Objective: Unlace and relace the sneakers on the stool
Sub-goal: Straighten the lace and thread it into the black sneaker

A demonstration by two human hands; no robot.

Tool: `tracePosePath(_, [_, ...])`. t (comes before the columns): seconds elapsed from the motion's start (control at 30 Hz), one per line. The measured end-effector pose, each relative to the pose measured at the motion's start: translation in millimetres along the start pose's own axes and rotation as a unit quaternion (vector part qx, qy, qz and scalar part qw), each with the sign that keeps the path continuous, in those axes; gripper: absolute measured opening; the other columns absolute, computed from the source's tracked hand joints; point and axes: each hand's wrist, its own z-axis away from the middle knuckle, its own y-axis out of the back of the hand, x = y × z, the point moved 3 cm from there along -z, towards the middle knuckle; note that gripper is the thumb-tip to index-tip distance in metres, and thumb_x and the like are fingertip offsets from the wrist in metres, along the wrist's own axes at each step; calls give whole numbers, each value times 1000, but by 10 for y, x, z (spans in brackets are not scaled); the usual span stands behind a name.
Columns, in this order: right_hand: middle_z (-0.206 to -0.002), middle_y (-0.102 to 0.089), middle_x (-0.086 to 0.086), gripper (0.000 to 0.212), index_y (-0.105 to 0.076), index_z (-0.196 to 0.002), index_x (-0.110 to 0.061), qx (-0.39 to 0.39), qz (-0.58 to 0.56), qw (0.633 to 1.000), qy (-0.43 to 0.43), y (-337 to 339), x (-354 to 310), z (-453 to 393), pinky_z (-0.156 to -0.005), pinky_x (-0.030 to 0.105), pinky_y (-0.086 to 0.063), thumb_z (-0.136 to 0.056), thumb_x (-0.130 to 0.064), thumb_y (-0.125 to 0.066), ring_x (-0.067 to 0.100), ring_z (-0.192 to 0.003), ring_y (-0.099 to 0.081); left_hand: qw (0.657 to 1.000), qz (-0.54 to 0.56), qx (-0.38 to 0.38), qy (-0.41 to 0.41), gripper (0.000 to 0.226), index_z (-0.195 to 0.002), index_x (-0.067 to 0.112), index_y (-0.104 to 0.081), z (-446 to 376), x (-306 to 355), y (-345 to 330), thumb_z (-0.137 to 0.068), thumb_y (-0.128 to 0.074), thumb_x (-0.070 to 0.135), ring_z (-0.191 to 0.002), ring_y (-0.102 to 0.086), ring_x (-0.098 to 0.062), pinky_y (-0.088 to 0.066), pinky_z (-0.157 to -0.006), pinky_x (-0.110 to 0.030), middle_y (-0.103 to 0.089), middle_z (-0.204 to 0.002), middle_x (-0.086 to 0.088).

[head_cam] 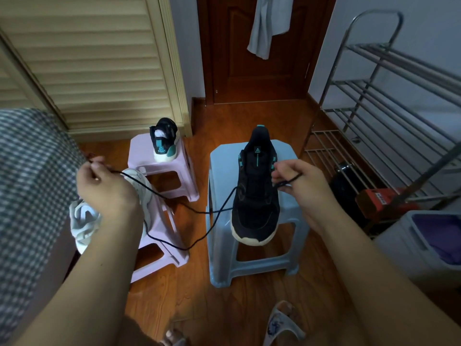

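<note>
A black sneaker (255, 193) with teal trim and a cream sole stands on a light blue stool (289, 211), toe toward me. A dark lace (189, 208) runs out of its left side, sags in a loop below the stool top and rises to my left hand (104, 186), which pinches it at the far left. My right hand (299, 181) pinches the other end of the lace just right of the sneaker's eyelets. A second black sneaker (163, 139) stands heel toward me on a far pink stool (144, 166).
A white sneaker (86, 221) lies on a nearer pink stool (162, 236) under my left arm. A metal shoe rack (389, 101) stands at the right, a grey bin (411, 240) below it. A wooden door is behind, slippers near my feet.
</note>
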Motion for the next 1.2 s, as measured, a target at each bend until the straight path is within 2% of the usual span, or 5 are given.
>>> tracePosePath(0.17, [-102, -71, 8, 27, -66, -113, -10, -1, 52, 998, -44, 72, 51, -93, -72, 20, -56, -93, 7, -57, 17, -88, -68, 990, 1, 76, -119, 22, -90, 20, -54, -152, 91, 4, -102, -35, 21, -68, -52, -13, -47, -70, -40, -52, -73, 6])
tracePosePath(0.3, [-104, -71, 1, 23, -70, -114, -16, -73, 140, 987, -33, 254, 153, -77, -82, 17, -50, -92, -7, -70, 10, -98, -67, 980, -111, 72, -149, 23, -95, 12, -56, -157, 64, 52, -102, -35, 18, -80, -55, 6, -40, -81, -14, -59, -89, 2])
tracePosePath(0.47, [-101, -68, -7, 15, -71, -109, -23, -23, 124, 992, 27, 258, 118, -96, -81, 13, -48, -97, -17, -64, 3, -95, -63, 882, -360, -294, -81, 29, -112, 7, -70, 276, -120, -362, -103, -42, 7, -99, -65, -30, -49, -85, -33, -70, -107, -14])
tracePosePath(0.6, [-101, -69, -8, 18, -72, -110, -19, -19, 194, 977, 85, 96, 153, -150, -79, 7, -46, -98, -13, -60, 1, -94, -61, 792, -351, -490, -101, 25, -118, 16, -72, 939, -98, -677, -104, -52, 17, -85, -64, -8, -48, -76, -14, -70, -95, 5])
tracePosePath(1.2, [-91, -42, -11, 12, -69, -104, -30, 66, 401, 891, 201, -469, 227, -224, -76, 24, -34, -92, -29, -70, 8, -94, -35, 756, -374, -501, -197, 9, -91, 19, -77, 1230, -124, -1027, -94, -70, 22, -86, -57, -10, -40, -77, -21, -63, -90, 7])
